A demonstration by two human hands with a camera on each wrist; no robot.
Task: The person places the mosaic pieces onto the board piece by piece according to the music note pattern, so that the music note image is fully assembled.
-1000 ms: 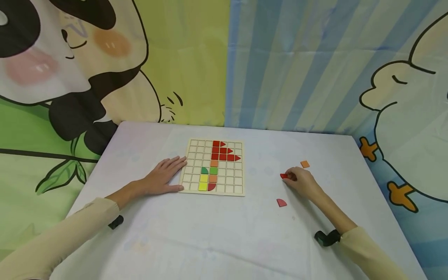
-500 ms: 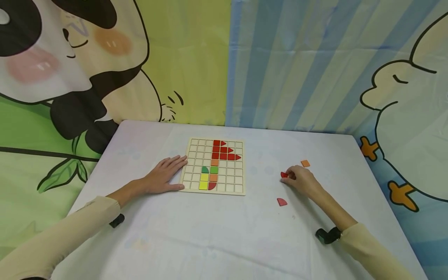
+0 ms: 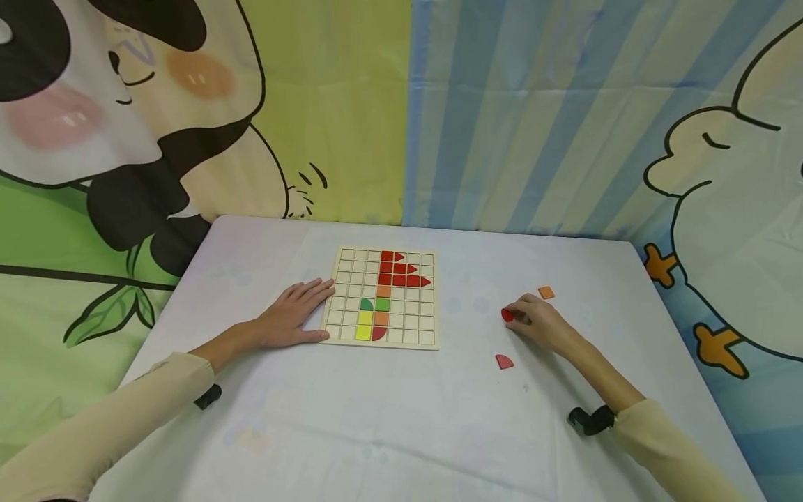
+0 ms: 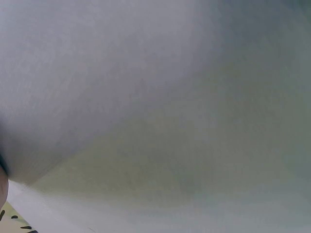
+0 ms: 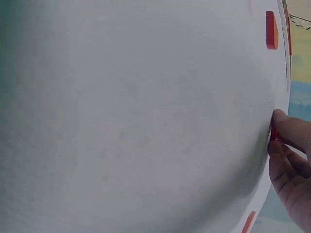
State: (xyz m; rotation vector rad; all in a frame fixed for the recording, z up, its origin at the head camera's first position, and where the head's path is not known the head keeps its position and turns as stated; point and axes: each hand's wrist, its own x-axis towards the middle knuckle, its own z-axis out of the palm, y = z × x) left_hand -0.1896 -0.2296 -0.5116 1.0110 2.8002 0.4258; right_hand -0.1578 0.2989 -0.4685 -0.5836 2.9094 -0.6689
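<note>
My right hand [image 3: 536,321] pinches a small red tile with a rounded edge [image 3: 507,316] between thumb and fingertips, close over the white table. Only a thin red sliver of that tile [image 5: 274,132] shows between the fingers in the right wrist view. My left hand [image 3: 291,317] lies flat, its fingers spread and the fingertips and thumb at the left edge of a square wooden grid board [image 3: 412,321]. On the board sit red square and pointed tiles [image 3: 387,268], orange and green squares, a green quarter-circle [image 3: 366,305], yellow tiles [image 3: 364,325] and a red quarter-circle [image 3: 379,334].
A loose orange square tile [image 3: 546,293] lies just beyond my right hand. Nearer the front is a pinkish-red quarter-circle tile [image 3: 505,362]. The white-covered table [image 3: 376,418] ends at a back wall of printed cartoon cloth [image 3: 533,118].
The red tile has turned between my right fingertips, so more of its rounded face shows. My left hand, the board and the loose tiles keep their places.
</note>
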